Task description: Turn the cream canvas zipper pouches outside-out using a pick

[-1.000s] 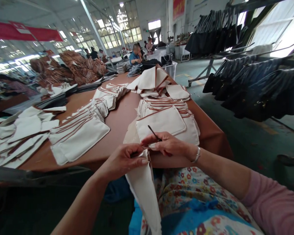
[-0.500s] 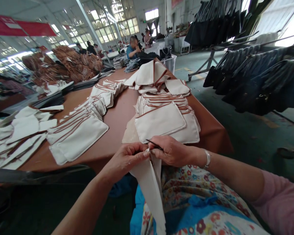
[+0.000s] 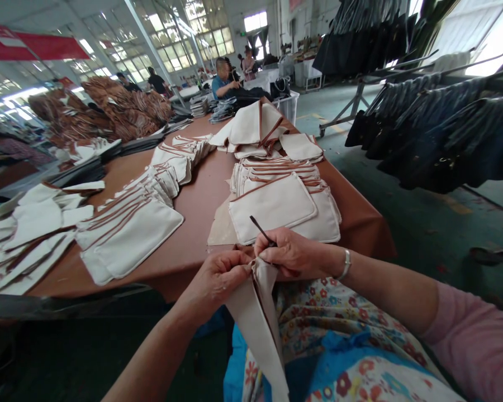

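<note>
A white leather-like piece (image 3: 257,324) with a brown edge hangs down over my lap, its top end pinched between both hands. My left hand (image 3: 222,274) is closed on its upper left edge, thumb against fingers. My right hand (image 3: 291,251) grips a thin dark pointed tool (image 3: 259,225), whose tip sticks out up and to the left; its exact kind is not clear. The same hand's thumb and finger also press on the top of the piece. Just beyond my hands lies a stack of white panels (image 3: 272,206) with brown edging.
The brown-covered table (image 3: 205,218) carries a fanned row of white panels (image 3: 134,234), loose white pieces (image 3: 37,223) at left and more panels (image 3: 251,125) farther back. Black bags (image 3: 427,145) hang from a rack at right. A co-worker (image 3: 223,81) sits at the far end.
My right hand has turned, so the dark tool now points more steeply upward. Its thumb and finger have come onto the top of the white piece, which is opened slightly wider.
</note>
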### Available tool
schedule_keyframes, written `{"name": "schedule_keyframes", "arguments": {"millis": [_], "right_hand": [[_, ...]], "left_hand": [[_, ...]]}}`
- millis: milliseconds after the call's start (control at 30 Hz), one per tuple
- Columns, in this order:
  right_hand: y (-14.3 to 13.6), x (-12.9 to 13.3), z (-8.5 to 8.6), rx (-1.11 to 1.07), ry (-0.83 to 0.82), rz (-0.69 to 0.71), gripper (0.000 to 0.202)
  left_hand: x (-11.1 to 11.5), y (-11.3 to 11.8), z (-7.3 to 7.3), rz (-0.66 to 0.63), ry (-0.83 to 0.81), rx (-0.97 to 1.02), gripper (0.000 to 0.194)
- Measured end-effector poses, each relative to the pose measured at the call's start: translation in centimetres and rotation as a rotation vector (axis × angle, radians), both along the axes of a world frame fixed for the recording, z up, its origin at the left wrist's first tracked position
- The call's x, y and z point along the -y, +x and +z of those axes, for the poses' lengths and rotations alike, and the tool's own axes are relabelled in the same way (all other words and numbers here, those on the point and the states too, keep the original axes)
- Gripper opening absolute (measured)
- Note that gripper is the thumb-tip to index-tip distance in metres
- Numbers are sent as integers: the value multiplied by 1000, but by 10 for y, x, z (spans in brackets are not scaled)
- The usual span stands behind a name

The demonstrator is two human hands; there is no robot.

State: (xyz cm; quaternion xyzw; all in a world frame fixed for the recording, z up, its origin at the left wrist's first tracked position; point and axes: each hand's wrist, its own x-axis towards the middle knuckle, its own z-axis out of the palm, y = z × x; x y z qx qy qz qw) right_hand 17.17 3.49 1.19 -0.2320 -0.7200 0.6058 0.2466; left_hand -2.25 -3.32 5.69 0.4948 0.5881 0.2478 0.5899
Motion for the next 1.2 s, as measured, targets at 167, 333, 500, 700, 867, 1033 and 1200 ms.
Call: {"name": "schedule_keyframes", "arguments": {"millis": [167,333,500,700,867,1033,1200], "right_hand": [[4,-7,7,-33,-381,146,8],[5,-7,23,-2,-82,38,19],[2,0,28,-17,-4,-25,24],[-4,-6,21,105,-104,-59,8],[-4,-5,20,168,-158,-89,9],[-6,0,10,25,75,-179,7],[-7,6,-5,-64,44,-260,9]], "left_hand": [[3,2,3,0,38,1,30],[5,8,9,26,77,-61,27],[2,7,6,10,207,-164,20],[2,13,-4,26,288,-257,24],[3,18,-7,64,294,-267,25],[2,15,-12,113,203,-140,28],[3,8,-16,130,83,-8,27]]}}
